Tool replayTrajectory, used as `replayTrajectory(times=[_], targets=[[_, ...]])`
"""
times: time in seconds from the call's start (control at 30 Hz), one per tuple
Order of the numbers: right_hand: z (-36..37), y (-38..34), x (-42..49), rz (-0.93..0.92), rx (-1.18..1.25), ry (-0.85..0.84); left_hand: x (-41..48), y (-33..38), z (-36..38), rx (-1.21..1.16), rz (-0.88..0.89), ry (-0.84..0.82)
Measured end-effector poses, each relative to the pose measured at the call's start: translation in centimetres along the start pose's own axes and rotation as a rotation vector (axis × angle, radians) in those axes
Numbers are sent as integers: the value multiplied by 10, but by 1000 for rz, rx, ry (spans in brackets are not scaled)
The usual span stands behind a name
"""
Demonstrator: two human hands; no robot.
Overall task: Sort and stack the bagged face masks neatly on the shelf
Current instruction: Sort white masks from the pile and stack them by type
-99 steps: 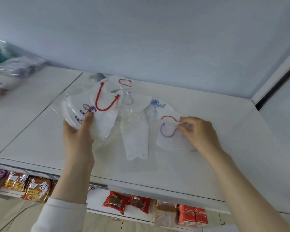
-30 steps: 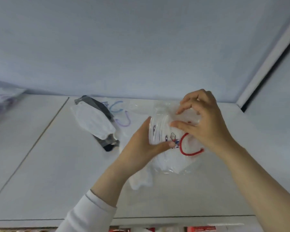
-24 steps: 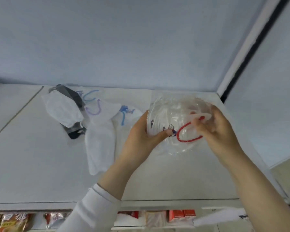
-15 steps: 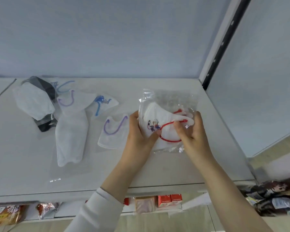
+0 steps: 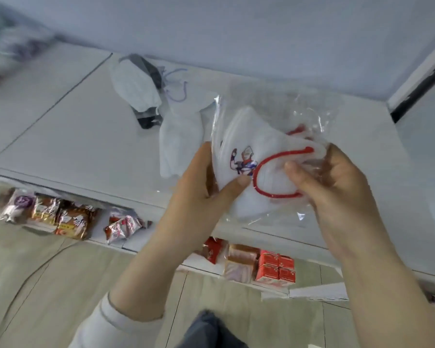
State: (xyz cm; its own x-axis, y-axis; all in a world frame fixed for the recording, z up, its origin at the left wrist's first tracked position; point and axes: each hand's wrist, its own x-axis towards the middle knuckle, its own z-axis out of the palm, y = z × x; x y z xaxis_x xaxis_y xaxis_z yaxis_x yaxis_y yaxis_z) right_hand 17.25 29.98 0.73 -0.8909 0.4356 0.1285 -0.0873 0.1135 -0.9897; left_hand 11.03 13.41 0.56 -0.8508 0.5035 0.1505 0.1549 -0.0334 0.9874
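Over the shelf (image 5: 73, 136), bagged mask (image 5: 258, 144) half-hides left hand (image 5: 196, 182).

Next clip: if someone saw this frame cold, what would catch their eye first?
First, the bagged mask, white with a red ear loop and a cartoon figure, held up at centre right by the left hand and the right hand. Behind it to the left, a loose pile of bagged masks lies on the white shelf. Colourful snack packets sit on the lower shelf below.
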Motion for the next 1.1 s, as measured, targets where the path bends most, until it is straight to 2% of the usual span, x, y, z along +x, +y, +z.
replayTrajectory(times=[0.07, 0.23, 0.47, 0.6, 0.77, 0.93, 1.1], targets=[[34, 6, -7, 82, 41, -146, -29, -6, -34, -28, -44, 99], [134, 41, -38, 231, 46, -332, -114, -32, -112, -26, -189, 315], [288, 81, -122, 376, 5, -616, -259, -64, -215, -170, -484, 635], [385, 115, -176, 518, -25, -749, -340, -103, -280, -154, -653, 744], [495, 150, -235, 681, -216, -880, -419, -149, -364, -141, -813, 857], [598, 164, -257, 708, -298, -977, -451, -173, -434, -237, -869, 1026], [701, 169, -244, 662, -323, -1050, -454, -190, -522, -224, -874, 1135]])
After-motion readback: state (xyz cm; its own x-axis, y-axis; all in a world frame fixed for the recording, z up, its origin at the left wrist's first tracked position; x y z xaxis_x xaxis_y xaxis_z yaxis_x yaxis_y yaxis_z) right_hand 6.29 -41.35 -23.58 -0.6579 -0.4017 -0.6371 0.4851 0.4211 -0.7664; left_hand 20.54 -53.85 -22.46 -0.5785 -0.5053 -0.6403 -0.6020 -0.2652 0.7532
